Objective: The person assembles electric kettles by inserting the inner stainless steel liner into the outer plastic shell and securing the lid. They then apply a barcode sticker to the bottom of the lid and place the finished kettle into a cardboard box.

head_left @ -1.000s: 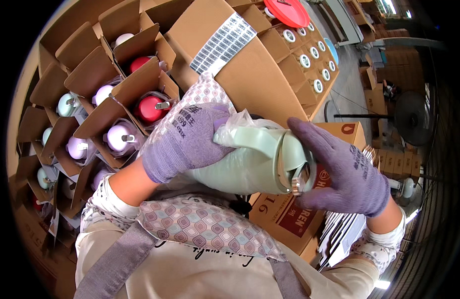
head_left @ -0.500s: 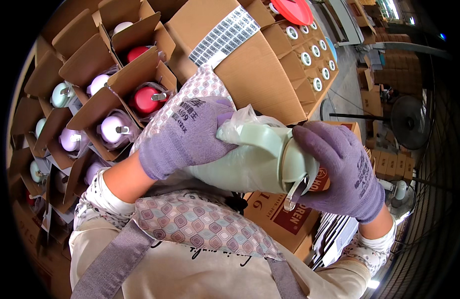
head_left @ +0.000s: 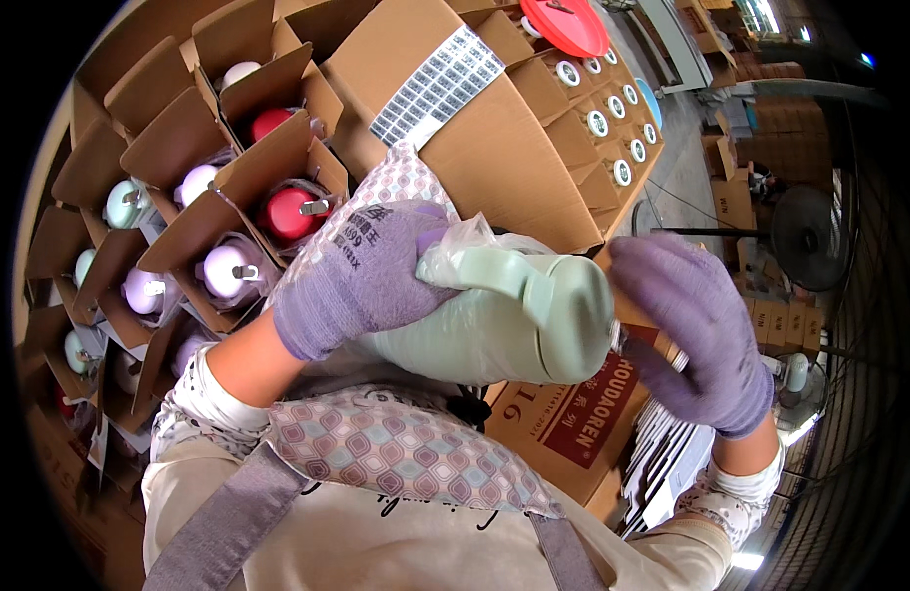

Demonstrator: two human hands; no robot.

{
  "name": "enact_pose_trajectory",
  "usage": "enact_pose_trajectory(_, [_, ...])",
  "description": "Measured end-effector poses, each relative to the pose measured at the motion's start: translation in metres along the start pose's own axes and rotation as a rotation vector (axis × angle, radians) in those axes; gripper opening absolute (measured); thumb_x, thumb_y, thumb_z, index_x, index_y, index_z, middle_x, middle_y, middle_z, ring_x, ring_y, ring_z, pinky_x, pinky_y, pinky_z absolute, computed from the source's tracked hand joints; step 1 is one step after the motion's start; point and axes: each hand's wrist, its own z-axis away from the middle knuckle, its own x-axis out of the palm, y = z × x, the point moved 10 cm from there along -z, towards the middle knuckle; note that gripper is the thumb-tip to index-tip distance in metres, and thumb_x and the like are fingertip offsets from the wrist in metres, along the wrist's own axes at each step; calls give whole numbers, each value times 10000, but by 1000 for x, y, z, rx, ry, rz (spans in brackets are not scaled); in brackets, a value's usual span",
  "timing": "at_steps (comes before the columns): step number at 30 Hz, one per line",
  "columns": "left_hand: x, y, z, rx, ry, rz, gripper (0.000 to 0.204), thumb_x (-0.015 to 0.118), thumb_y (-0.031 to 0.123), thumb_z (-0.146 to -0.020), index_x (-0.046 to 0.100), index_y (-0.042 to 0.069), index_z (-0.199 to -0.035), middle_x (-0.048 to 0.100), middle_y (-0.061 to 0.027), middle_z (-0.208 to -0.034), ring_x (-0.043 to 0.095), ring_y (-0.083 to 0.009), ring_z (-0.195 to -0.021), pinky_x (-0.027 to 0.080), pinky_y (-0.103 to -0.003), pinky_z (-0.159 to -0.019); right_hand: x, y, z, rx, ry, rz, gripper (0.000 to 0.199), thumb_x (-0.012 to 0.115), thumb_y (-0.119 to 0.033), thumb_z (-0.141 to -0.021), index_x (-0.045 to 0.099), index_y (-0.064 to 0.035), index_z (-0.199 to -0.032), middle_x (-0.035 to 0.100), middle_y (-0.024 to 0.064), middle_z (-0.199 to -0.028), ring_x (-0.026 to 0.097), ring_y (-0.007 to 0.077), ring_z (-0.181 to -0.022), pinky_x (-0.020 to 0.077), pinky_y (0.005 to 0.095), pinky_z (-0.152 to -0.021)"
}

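Observation:
A pale green thermos jug [head_left: 455, 345] lies tilted across my front, its lid end toward the right, with clear plastic wrap bunched around its body. My left hand [head_left: 361, 281], in a purple knit glove, is closed around the jug near its handle [head_left: 499, 271], the wrap caught under the fingers. Just off the lid [head_left: 578, 320] is my gloved right hand [head_left: 711, 335], holding nothing, fingers apart and somewhat blurred. A small metallic part [head_left: 615, 335] shows at the lid's right side.
At left, open cartons hold red [head_left: 292, 214], lilac [head_left: 221, 271] and mint jugs [head_left: 122, 204] between cardboard flaps. A sticker sheet [head_left: 437, 87] lies on a brown box [head_left: 514, 158]. Behind it stand white-topped items [head_left: 598, 123] and a red tray [head_left: 570, 28]. A printed carton [head_left: 534, 424] sits below the jug.
My right hand has let go of the jug's lid and moved off to the right, its fingers spreading. The jug has turned, so the metal clip no longer hangs at the front.

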Motion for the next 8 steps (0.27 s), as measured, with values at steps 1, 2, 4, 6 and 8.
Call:
enact_pose_trajectory(1, [-1, 3, -2, 9, -15, 27, 346, 731, 248, -738, 673, 72, -1031, 646, -137, -910, 633, -358, -875, 504, -427, -769, 4, -16, -3, -160, -7, 117, 685, 681, -75, -602, 572, -25, -1276, 598, 203, -1229, 559, 402, -1143, 458, 454, -954])
enact_pose_trajectory(2, [-1, 7, -3, 16, -30, 54, 345, 733, 251, -740, 673, 74, -1030, 646, -136, -906, 632, -360, -875, 504, -426, -768, 12, -20, -3, -128, -115, 28, 636, 713, -44, -562, 600, -29, -1188, 523, 216, -1327, 471, 452, -1235, 417, 501, -984])
enact_pose_trajectory(4, [-16, 38, -10, 154, -16, -119, 341, 730, 247, -750, 671, 73, -1037, 647, -135, -906, 636, -355, -870, 504, -419, -760, 13, -18, -9, -65, -73, -122, 638, 726, -57, -556, 606, -39, -1182, 523, 203, -1334, 477, 447, -1236, 425, 503, -978])
enact_pose_trajectory(6, [-5, 16, -8, -59, -92, -136, 376, 727, 234, -772, 654, 66, -1100, 654, -152, -983, 633, -332, -941, 489, -409, -840, 10, -15, -12, -86, -38, -160, 670, 750, -99, -562, 601, -80, -1215, 511, 178, -1358, 480, 431, -1243, 432, 504, -983])
enact_pose_trajectory(8, [-27, 14, -24, -120, -115, -227, 394, 725, 228, -783, 645, 63, -1131, 658, -161, -1021, 632, -321, -976, 481, -405, -880, 1, -17, -12, -233, 7, -1, 723, 762, -166, -598, 569, -147, -1295, 498, 151, -1379, 495, 403, -1229, 444, 497, -986])
